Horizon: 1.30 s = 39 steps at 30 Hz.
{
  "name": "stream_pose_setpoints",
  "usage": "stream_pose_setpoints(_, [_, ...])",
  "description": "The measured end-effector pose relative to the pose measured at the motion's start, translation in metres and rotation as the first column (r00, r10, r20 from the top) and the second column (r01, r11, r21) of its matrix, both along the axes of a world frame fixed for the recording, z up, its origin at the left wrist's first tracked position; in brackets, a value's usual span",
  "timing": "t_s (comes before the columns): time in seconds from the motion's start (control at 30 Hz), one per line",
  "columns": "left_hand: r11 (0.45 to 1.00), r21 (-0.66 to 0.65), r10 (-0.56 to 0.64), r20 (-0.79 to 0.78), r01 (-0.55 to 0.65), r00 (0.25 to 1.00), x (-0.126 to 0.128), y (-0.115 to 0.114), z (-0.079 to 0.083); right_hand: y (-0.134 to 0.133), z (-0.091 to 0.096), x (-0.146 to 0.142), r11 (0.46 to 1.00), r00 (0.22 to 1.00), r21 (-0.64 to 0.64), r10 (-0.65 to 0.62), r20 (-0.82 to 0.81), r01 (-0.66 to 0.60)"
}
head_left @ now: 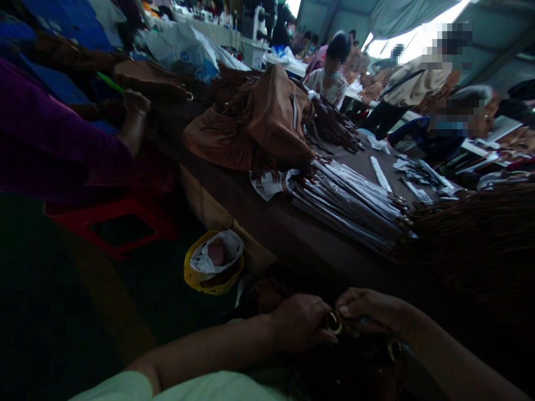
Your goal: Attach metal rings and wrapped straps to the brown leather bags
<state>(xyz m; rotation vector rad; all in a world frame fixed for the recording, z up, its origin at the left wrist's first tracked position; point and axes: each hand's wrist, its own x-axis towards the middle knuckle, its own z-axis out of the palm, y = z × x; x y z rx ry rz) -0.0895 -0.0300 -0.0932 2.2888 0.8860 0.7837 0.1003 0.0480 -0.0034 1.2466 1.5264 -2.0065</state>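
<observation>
The left hand is curled shut on a metal ring, and the right hand pinches the same ring. Ahead of the hands, a big stack of straps lies on the surface, beside a fringed brown bag.

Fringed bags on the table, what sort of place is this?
Probably a handbag workshop: fringed tan bags heaped on a long table, bundled straps beside them, and workers seated along it.

Tan fringed bag w/ brown table cover beneath; red stool, purple sleeve to L; yellow/white plastic bag, brass ring in front.
</observation>
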Motion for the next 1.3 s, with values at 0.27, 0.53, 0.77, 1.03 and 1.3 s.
stream_pose_setpoints(0.27, [0.989,-0.123,0.055,-0.25,-0.088,0.967,0.005,0.0,0.004,-0.01,-0.009,-0.005,0.921,0.942,0.335,0.084,0.326,-0.198])
stream_pose_setpoints(0.53, [0.998,0.006,0.063,-0.208,-0.063,0.976,0.009,0.0,-0.008,-0.032,0.019,-0.021,0.75,0.906,0.574,0.08,0.416,-0.329])
stream_pose_setpoints(0.77, [0.989,0.147,0.011,-0.06,-0.002,0.998,-0.003,0.0,-0.007,-0.029,0.011,-0.004,0.993,1.0,0.113,-0.026,0.014,0.024])
stream_pose_setpoints(1.03, [0.999,0.036,0.035,-0.254,-0.027,0.967,0.008,0.005,-0.011,-0.063,0.021,-0.038,0.688,0.845,0.614,-0.001,0.535,-0.387])
stream_pose_setpoints(1.3, [0.997,0.037,-0.068,-0.085,0.071,0.994,-0.008,0.001,0.003,-0.04,0.01,-0.004,0.995,1.0,0.095,-0.019,0.021,0.017])
